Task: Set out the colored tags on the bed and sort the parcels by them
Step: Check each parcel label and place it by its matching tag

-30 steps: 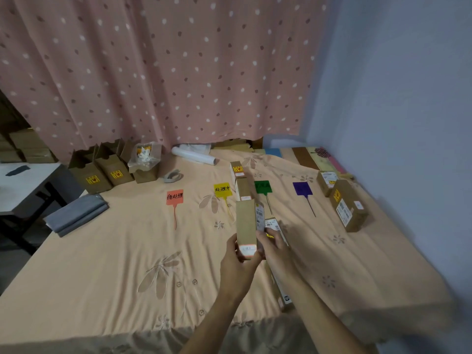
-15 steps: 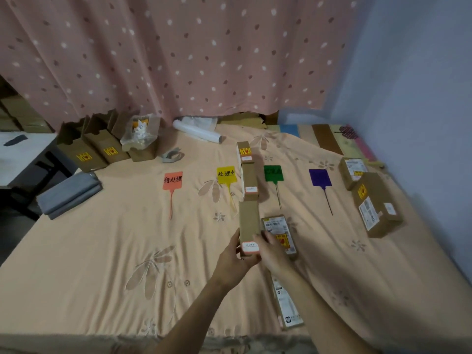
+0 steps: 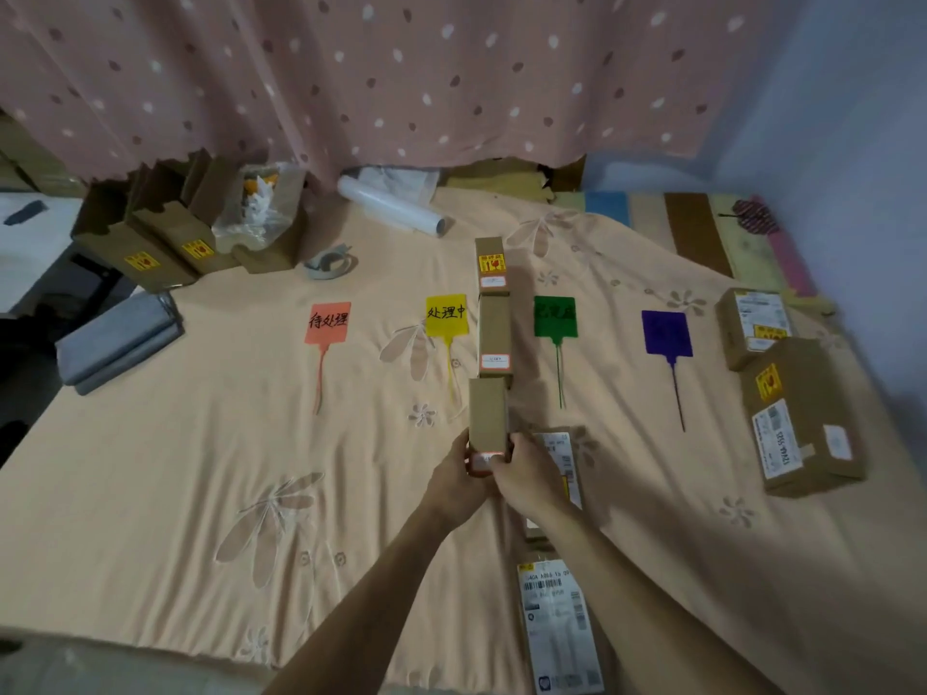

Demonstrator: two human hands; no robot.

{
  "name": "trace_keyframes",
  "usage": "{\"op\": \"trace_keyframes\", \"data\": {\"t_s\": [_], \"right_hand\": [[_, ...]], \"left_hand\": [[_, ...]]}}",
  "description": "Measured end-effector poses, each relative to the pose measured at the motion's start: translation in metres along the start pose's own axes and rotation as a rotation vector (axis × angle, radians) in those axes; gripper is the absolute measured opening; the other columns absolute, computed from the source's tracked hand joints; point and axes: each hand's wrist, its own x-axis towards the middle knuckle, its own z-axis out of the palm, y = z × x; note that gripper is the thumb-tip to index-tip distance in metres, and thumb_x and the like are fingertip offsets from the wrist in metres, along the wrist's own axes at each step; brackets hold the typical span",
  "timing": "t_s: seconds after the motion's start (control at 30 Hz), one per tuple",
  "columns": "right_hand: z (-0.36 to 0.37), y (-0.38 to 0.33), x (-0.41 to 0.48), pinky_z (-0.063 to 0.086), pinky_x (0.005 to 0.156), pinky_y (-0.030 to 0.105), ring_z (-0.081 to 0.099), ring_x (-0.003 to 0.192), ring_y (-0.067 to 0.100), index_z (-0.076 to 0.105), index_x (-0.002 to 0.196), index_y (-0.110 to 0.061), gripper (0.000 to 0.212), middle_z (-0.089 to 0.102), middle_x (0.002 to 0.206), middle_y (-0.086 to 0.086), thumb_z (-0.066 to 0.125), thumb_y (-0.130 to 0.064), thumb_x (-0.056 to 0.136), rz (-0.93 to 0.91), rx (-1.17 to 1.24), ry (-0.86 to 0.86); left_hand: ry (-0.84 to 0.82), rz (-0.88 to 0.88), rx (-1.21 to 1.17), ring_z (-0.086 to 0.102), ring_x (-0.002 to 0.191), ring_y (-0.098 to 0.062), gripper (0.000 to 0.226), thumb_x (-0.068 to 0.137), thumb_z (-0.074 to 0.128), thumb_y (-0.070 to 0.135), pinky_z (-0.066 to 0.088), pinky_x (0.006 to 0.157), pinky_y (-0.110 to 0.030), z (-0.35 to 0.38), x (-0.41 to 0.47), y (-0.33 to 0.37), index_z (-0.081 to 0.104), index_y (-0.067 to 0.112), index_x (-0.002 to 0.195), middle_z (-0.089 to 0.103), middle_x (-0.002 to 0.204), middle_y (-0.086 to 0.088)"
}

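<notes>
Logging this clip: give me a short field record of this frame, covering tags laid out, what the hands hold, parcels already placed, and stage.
tags: orange tag, yellow tag, green tag, purple tag, in a row on the bed
hands: left hand and right hand both grip a narrow parcel
placed: two narrow boxes end to end between yellow and green; two parcels right of purple
stage: sorting under way
</notes>
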Motion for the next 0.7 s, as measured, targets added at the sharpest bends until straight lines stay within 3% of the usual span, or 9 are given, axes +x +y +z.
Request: {"op": "trace_keyframes", "data": {"t_s": [0.1, 0.23, 0.47, 0.6, 0.7], "right_hand": [[-0.001, 0.001, 0.010, 0.048, 0.079, 0.035, 0.064, 0.110, 0.033, 0.060, 0.126, -0.008, 0.037, 0.062, 0.127, 0.013, 0.057, -0.032, 0.098, 0.007, -0.068, 0.010], [-0.003, 0.003, 0.019, 0.053, 0.089, 0.044, 0.063, 0.110, 0.034, 0.060, 0.122, -0.006, 0.035, 0.057, 0.127, 0.013, 0.058, -0.029, 0.096, -0.007, -0.093, 0.025], [-0.004, 0.006, 0.020, 0.054, 0.090, 0.047, 0.064, 0.109, 0.031, 0.059, 0.123, -0.010, 0.035, 0.060, 0.124, 0.010, 0.058, -0.029, 0.094, -0.008, -0.072, 0.031], [-0.007, 0.013, 0.016, 0.053, 0.082, 0.040, 0.066, 0.103, 0.031, 0.057, 0.117, -0.012, 0.031, 0.066, 0.115, 0.010, 0.060, -0.032, 0.093, 0.017, -0.026, 0.067], [-0.015, 0.018, 0.010, 0.044, 0.075, 0.033, 0.065, 0.106, 0.029, 0.056, 0.127, -0.016, 0.040, 0.063, 0.119, 0.008, 0.061, -0.038, 0.093, 0.019, -0.016, 0.111]], "left_hand": [[-0.025, -0.006, 0.058, 0.067, 0.116, -0.017, 0.081, 0.081, 0.079, 0.025, 0.052, 0.101, -0.035, 0.001, 0.008, 0.004, 0.040, 0.032, 0.152, 0.069, 0.127, 0.004], [-0.040, -0.008, 0.076, 0.068, 0.114, -0.018, 0.086, 0.073, 0.073, 0.034, 0.053, 0.100, -0.037, 0.003, 0.016, 0.010, 0.038, 0.036, 0.152, 0.070, 0.126, 0.005], [-0.042, -0.044, 0.031, 0.069, 0.115, -0.020, 0.097, 0.068, 0.074, 0.037, 0.052, 0.104, -0.042, 0.004, 0.018, 0.002, 0.034, 0.027, 0.156, 0.070, 0.128, -0.002], [-0.013, -0.126, -0.002, 0.057, 0.132, -0.018, 0.109, 0.078, 0.086, 0.033, 0.045, 0.112, -0.037, 0.000, 0.012, -0.011, 0.018, 0.015, 0.162, 0.053, 0.149, -0.003], [0.024, -0.167, 0.005, 0.056, 0.130, -0.021, 0.109, 0.077, 0.087, 0.035, 0.048, 0.108, -0.036, -0.005, 0.003, -0.018, 0.020, 0.013, 0.161, 0.046, 0.153, -0.006]]}}
